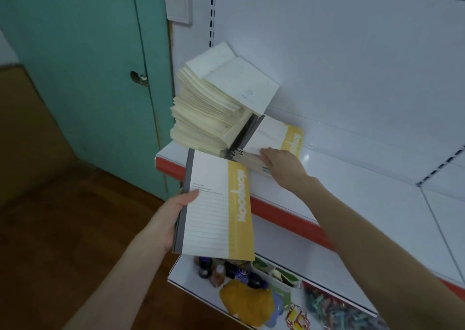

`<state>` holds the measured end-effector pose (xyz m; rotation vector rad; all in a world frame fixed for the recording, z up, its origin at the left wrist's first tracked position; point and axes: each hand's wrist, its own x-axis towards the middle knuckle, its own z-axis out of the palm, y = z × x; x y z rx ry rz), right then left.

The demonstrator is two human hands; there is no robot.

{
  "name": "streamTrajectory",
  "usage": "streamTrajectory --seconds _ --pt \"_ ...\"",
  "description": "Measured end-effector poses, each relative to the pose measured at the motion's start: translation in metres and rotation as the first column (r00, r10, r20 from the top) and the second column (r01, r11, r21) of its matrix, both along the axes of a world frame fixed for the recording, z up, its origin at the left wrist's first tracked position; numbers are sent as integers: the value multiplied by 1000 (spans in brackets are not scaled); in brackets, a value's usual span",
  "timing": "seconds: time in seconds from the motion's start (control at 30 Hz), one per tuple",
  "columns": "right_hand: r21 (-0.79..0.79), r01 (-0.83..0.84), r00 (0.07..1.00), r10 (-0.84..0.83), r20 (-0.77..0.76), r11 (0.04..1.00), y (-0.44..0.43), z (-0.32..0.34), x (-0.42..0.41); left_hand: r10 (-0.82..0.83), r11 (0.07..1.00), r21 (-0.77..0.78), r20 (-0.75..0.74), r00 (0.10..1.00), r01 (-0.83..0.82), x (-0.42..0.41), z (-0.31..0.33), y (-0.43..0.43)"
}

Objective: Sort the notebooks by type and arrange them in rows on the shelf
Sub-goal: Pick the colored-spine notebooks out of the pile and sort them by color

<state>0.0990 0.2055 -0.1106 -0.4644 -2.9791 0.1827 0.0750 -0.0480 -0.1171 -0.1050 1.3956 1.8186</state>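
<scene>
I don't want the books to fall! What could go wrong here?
1. The tall cream stack leans and sits near the shelf's left end, so a nudge from the right hand might topple it.
2. The left hand holds the yellow notebook by one edge only; it could slip.

You see a glossy white painted-metal shelf (352, 178), matt paper notebook (219, 203) cover in your left hand (173, 211), cream paper stack (208, 113) upper centre, wood floor (63, 229) lower left.
</scene>
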Motion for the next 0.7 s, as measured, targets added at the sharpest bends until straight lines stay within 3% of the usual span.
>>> streamTrajectory --seconds 0.1,0.2,0.33,0.4,0.47,0.53,0.6,0.7 --pt "-117 14 991 -29 -127 993 -21 22 27 -37 999 10 13 999 37 1 -1 7" --pt "-166 -131 987 112 -118 977 -66 23 71 -84 996 41 29 996 83 1 -3 17" --pt "6 -338 941 338 -15 941 -116 8 114 -130 989 81 21 991 128 0 -3 28" --pt "-133 -393 911 404 78 910 -119 11 114 -149 988 51 4 989 148 1 -3 28" --pt "-286 -429 884 463 61 857 -106 14 102 -140 990 4 -17 990 140 -1 -6 24" --pt "-356 -319 944 327 -38 879 -85 19 78 -145 989 -23 -12 989 144 -4 -8 17" --pt "-330 -192 974 136 -183 924 -55 17 47 -127 992 -29 -9 992 127 -6 -10 10" --pt "-149 87 996 -86 15 985 -9 3 8 -104 995 -15 -33 994 103 -10 -13 -1"
